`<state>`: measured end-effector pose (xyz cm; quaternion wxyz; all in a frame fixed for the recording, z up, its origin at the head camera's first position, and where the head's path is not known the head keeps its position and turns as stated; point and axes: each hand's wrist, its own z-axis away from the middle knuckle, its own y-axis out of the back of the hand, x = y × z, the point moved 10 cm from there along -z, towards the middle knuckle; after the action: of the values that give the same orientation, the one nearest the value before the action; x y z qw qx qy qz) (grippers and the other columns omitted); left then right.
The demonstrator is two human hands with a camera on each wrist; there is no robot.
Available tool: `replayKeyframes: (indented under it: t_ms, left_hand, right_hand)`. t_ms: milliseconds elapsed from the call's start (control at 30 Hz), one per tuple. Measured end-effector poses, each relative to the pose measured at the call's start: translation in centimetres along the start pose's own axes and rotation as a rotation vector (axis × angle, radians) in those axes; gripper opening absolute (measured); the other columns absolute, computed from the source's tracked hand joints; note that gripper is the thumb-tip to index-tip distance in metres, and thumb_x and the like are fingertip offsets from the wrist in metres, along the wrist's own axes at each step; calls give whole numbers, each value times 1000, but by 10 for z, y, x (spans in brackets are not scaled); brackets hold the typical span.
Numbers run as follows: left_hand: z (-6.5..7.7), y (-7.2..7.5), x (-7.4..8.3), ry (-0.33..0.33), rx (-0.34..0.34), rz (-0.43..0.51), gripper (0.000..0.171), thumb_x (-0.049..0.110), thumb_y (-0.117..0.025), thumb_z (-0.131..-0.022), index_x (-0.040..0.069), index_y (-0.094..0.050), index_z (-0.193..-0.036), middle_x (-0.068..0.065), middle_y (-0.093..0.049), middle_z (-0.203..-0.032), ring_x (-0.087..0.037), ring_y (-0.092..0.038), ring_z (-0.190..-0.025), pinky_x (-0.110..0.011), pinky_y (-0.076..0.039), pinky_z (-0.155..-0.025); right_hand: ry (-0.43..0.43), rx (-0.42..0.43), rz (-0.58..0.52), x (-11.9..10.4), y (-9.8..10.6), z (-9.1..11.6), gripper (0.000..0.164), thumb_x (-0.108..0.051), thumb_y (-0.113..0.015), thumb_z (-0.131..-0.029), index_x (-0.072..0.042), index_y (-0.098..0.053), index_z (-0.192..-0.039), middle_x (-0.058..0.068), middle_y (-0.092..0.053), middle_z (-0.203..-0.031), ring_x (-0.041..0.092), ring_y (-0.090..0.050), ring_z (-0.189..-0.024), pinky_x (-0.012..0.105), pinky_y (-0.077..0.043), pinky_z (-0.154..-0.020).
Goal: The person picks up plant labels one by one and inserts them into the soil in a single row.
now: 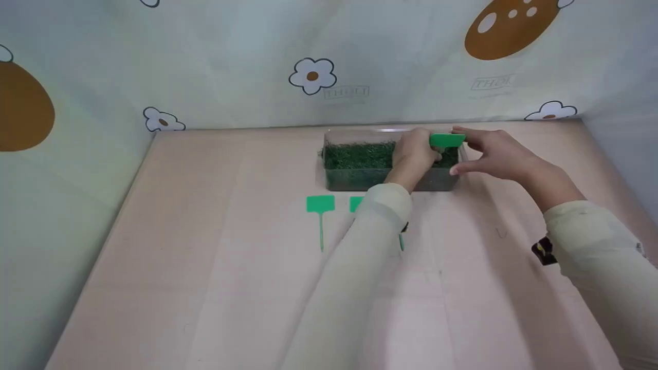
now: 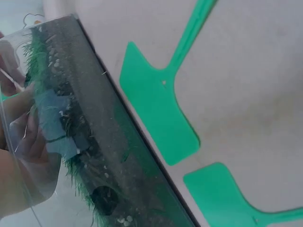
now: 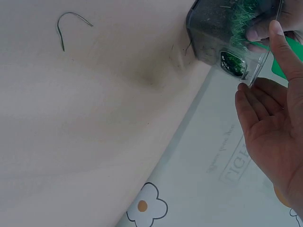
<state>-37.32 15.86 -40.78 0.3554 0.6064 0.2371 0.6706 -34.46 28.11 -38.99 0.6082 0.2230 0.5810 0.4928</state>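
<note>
A clear plastic box (image 1: pixel 354 181) holding dark soil and green grass (image 1: pixel 357 154) stands against the back wall. My left hand (image 1: pixel 414 151) reaches in over the box's right part and pinches a green plant label (image 1: pixel 447 140) by its stem, low at the grass. The label's blade stands above the rim; the stem's lower end is hidden. At the right end of the box, my right hand (image 1: pixel 501 154) spreads thumb and fingers around the corner area, with fingertips (image 3: pixel 244 89) right at the rim in the right wrist view.
Green plant labels lie on the pink tabletop (image 1: pixel 205 288) before the box: one label (image 1: pixel 321 204) in full view, another label (image 1: pixel 355 204) partly behind the left sleeve. A thin hooked strand (image 3: pixel 61 29) lies right of the box. Flower-printed sheeting (image 1: pixel 231 67) walls the back.
</note>
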Motion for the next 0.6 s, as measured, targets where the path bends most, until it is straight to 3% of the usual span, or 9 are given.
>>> replayKeyframes:
  t_ms: [333, 500, 600]
  left_hand:
    - [4, 14, 0, -70, -40, 53, 18, 21, -76, -89, 20, -75, -107, 7, -71, -99, -7, -62, -82, -23, -53, -77]
    - [6, 22, -2, -70, -62, 136, 27, 20, -76, -89, 19, -72, -116, 6, -71, -107, -7, -65, -92, -23, -54, -80]
    - [8, 25, -3, -64, -76, 198, 25, 19, -76, -89, 19, -72, -114, 6, -71, -106, -8, -66, -92, -23, -55, -79]
  right_hand:
    - [0, -13, -11, 1, -2, -1, 97, -46, -79, -83, -11, -27, -158, 23, -32, -160, 51, -38, -140, 60, -38, -110]
    - [-3, -16, -1, 2, -2, -1, 98, -49, -78, -83, -11, -27, -158, 24, -32, -159, 51, -38, -140, 61, -38, -109]
    - [-3, -18, -6, 2, -2, -1, 98, -49, -78, -83, -11, -27, -158, 24, -32, -159, 51, -38, -140, 61, -38, -109]
